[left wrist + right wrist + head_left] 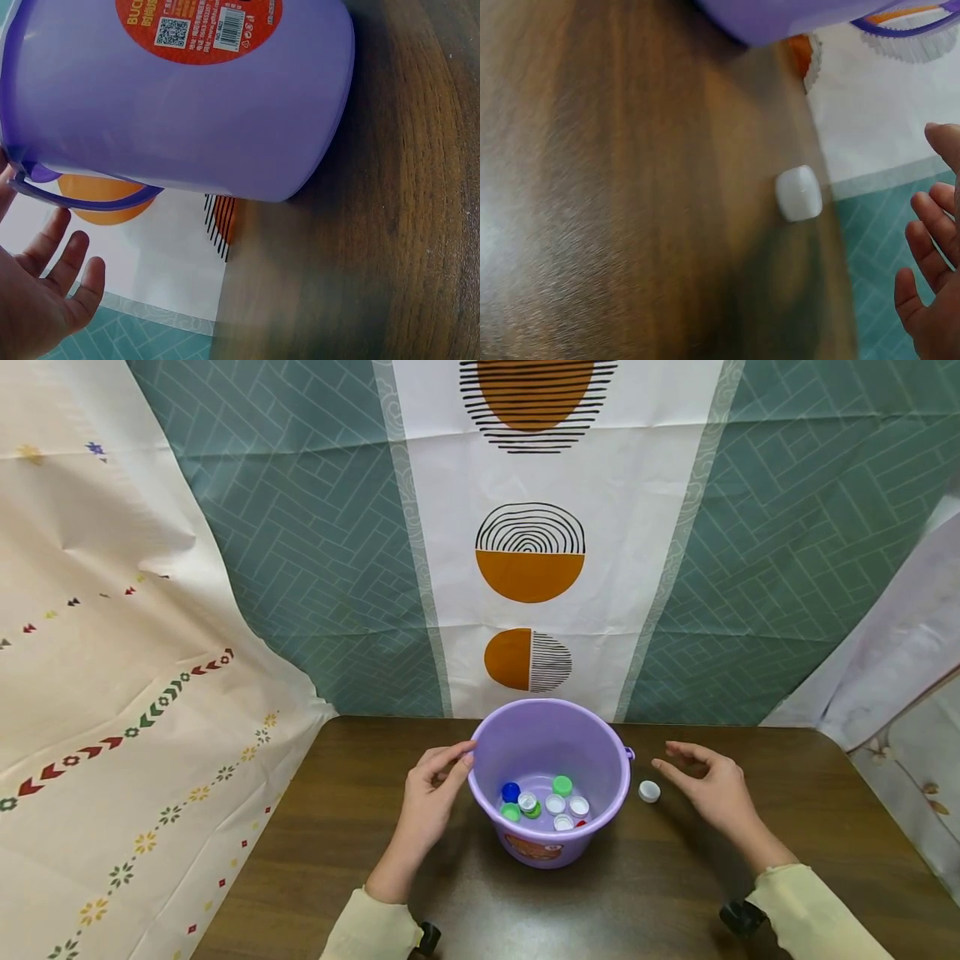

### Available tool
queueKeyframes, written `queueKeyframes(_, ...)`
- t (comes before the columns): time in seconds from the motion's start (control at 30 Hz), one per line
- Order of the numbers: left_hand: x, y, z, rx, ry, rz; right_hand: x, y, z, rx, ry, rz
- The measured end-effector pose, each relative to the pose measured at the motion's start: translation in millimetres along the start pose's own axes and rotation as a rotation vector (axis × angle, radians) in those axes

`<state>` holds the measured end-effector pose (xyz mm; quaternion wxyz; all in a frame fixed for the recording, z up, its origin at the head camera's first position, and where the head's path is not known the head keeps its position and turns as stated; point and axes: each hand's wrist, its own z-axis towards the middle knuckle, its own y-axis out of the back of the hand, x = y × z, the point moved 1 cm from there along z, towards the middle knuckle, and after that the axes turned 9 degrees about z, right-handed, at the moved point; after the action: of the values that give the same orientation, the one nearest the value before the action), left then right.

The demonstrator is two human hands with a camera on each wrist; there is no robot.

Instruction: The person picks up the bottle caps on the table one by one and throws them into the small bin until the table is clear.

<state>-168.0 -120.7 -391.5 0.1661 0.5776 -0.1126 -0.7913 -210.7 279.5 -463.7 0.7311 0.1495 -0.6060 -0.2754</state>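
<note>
A purple plastic bucket [551, 743] stands upright on the table with several bottle caps lying inside, among them a blue cap [511, 792], a green cap [562, 786] and a white cap [579, 807]. At its left side my left hand [431, 797] holds the rim near the handle joint between thumb and index finger; its other fingers hang loose in the left wrist view. One white cap [649, 791] lies on the table just right of the bucket. My right hand [716, 793] hovers beside and above that cap, thumb and fingers apart, nothing between them.
The bucket's purple handle [112, 202] hangs down on its far side. Under everything is a dark brown wooden table [337, 877]. A patterned green and white cloth [300, 568] hangs behind the table's back edge, with a cream cloth [150, 693] at the left.
</note>
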Motion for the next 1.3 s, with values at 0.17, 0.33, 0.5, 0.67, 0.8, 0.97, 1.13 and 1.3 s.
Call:
queueKeyframes(0.17, 0.1, -0.3, 0.3, -0.001, -0.001, 0.0, -14, -5, -2, 0.091, -0.038, -0.012)
queueKeyframes(0.33, 0.9, -1.2, 0.8, -0.003, -0.005, -0.006, -25, -8, -3, 0.191, -0.043, -0.04)
queueKeyframes(0.5, 0.5, -1.1, 0.4, -0.002, -0.004, -0.001, -33, -12, -4, 0.274, -0.03, -0.079)
queueKeyframes(0.67, -0.6, -0.7, 0.2, 0.0, 0.001, 0.001, -35, -15, -3, 0.308, -0.031, -0.094)
queueKeyframes(0.8, -0.8, -0.9, 0.0, 0.004, 0.004, 0.0, -38, -16, -3, 0.319, -0.018, -0.109)
queueKeyframes(0.97, -1.0, -0.6, -0.6, 0.008, 0.006, 0.003, -42, -17, -3, 0.321, 0.011, -0.096)
queueKeyframes(1.13, -0.1, -0.6, -0.9, 0.003, 0.001, 0.003, -45, -18, -4, 0.33, 0.019, -0.082)
queueKeyframes(1.3, 1.5, -0.8, -0.1, -0.001, -0.01, 0.004, -46, -20, -4, 0.341, 0.02, -0.088)
